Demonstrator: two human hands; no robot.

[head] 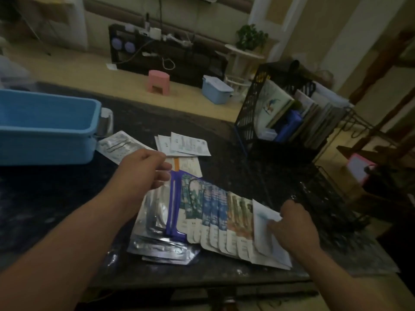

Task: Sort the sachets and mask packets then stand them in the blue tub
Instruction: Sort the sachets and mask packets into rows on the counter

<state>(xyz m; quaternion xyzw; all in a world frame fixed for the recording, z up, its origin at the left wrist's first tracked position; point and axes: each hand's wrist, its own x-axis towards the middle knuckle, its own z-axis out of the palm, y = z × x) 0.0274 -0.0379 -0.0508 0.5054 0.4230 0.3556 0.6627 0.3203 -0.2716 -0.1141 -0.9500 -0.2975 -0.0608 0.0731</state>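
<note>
A fanned row of mask packets [215,216] lies on the dark table, from silver ones on the left through blue and orange ones to white ones on the right. My right hand [294,227] pinches the white packet [267,234] at the right end of the row. My left hand [146,171] hovers over the row's upper left end with its fingers loosely curled, and holds nothing that I can see. Small white sachets [186,144] lie beyond it, and a silver packet [119,147] rests beside the blue tub [45,129] at the left.
A black mesh file rack [285,115] full of papers stands at the right of the table. More black wire racks [327,198] lie close to my right hand. On the floor beyond are a pink stool [158,83] and a small blue box [216,89].
</note>
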